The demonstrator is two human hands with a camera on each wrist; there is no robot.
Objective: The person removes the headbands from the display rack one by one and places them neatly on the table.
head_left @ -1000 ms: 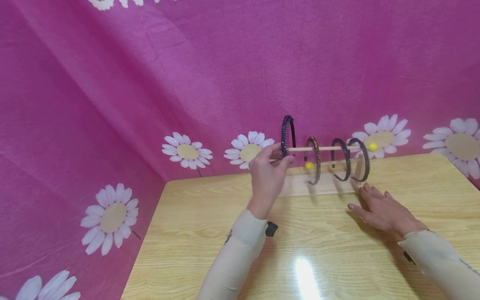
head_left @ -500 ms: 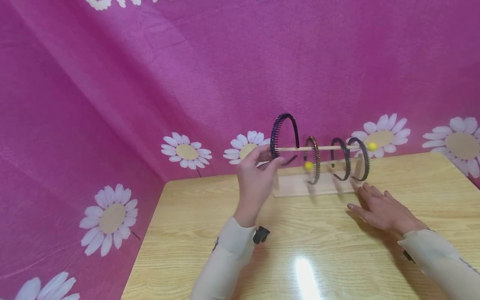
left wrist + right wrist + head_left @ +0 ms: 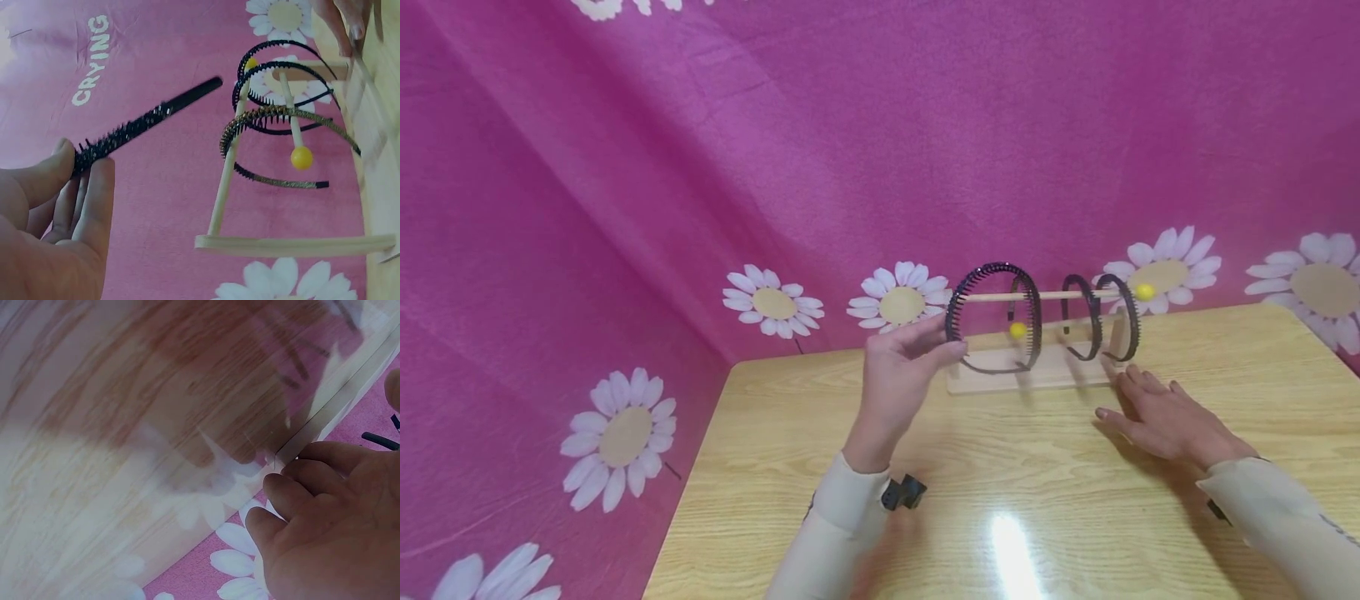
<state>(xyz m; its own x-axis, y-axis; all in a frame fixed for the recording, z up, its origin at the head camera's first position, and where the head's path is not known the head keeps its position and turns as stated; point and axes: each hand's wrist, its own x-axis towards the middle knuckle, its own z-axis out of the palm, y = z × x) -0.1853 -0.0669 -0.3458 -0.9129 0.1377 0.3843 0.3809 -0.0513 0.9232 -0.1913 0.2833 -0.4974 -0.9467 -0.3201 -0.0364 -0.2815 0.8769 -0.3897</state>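
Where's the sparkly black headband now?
On the left wrist view's left side, the sparkly black headband is pinched in the left hand, apart from the wooden rack.

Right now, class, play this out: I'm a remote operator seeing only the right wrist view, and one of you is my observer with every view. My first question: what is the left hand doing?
Observer: The left hand is pinching a black headband.

Operator: Is that headband touching the rack?

Observer: No, the left wrist view shows a gap between it and the rack.

Operator: Which headbands hang on the rack?

Observer: Three: a gold-brown one, a middle black one and a far black one.
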